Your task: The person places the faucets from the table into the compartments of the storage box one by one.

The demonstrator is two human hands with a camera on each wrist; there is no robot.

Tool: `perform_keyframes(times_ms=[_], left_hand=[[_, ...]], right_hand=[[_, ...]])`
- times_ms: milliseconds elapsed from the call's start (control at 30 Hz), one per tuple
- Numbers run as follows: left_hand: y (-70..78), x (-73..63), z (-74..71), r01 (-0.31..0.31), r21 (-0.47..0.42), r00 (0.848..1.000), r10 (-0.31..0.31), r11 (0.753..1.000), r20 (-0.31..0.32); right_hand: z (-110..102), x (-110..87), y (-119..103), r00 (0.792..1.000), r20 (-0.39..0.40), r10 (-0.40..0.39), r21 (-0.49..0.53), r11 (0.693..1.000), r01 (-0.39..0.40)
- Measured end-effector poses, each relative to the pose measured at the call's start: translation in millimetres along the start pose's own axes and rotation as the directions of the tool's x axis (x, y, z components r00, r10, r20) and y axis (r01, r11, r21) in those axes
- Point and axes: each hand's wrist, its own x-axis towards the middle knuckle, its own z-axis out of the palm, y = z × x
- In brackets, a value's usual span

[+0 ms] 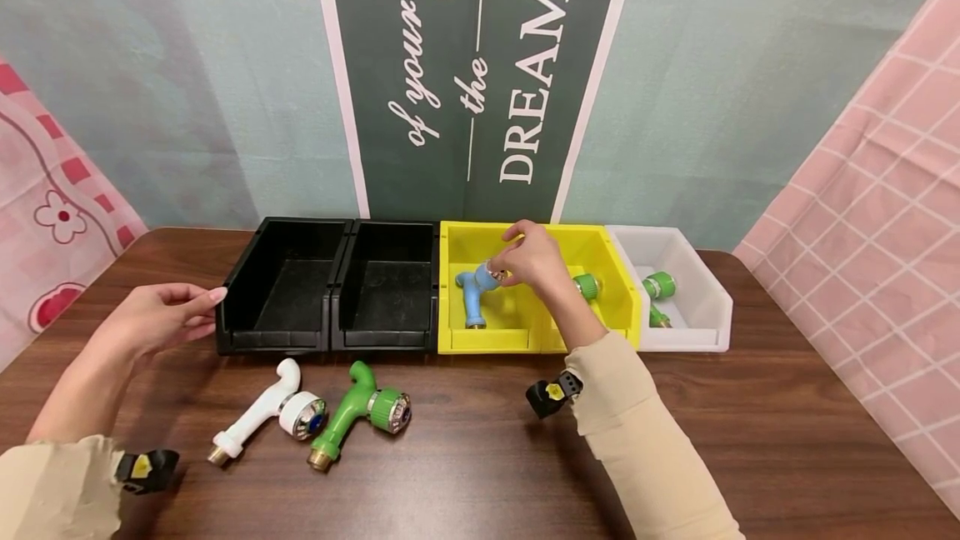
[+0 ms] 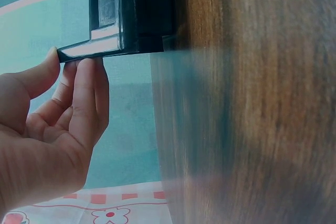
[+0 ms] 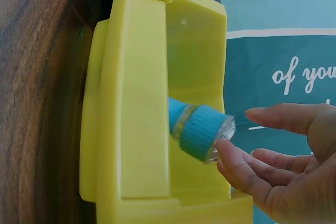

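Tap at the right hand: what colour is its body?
The tap at the right hand has a light blue body; the head view shows it best.

I count two black plastic open-front bins point(image 1: 384, 342), two yellow plastic open-front bins point(image 1: 491, 340), one white plastic open-front bin point(image 1: 686, 340). Round-knobbed taps: one white tap point(image 1: 262, 409), one blue tap point(image 1: 471, 294), three green taps point(image 1: 349, 409).

Blue-green cloth point(image 1: 720, 90) hangs behind a brown table point(image 1: 480, 482); pink-gridded cloth point(image 1: 885, 215) hangs right.

Room above black bins point(image 1: 332, 311), taps point(image 1: 303, 417) in front
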Motion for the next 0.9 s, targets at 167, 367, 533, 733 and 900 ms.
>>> perform_keyframes(times_ms=[167, 367, 533, 733, 900], left_hand=[[-0.8, -0.1, -0.4, -0.002, -0.019, 1.0, 0.002, 1.0, 0.001], [-1.4, 0.4, 0.0, -0.005, -0.001, 1.0, 0.005, 1.0, 0.003], [-1.4, 0.6, 0.9, -0.005, 0.018, 1.0, 0.005, 1.0, -0.003], [-0.8, 0.7, 1.1, -0.011, 0.015, 1.0, 0.011, 1.0, -0.002], [-0.1, -0.4, 0.5, -0.003, 0.002, 1.0, 0.003, 1.0, 0.003]], right_hand=[[-5, -0.9, 0, 1.0, 0.017, 0.006, 0.038, 0.999, -0.007], [-9, -1.2, 1, 0.999, 0.043, 0.024, 0.078, 0.997, -0.028], [-10, -1.9, 2, 0.998, 0.05, 0.025, 0.084, 0.996, -0.029], [-13, -3.7, 3, 0.998, 0.059, 0.025, 0.083, 0.996, -0.03], [-17, -5.6, 3, 0.996, 0.082, 0.02, 0.082, 0.996, -0.027]])
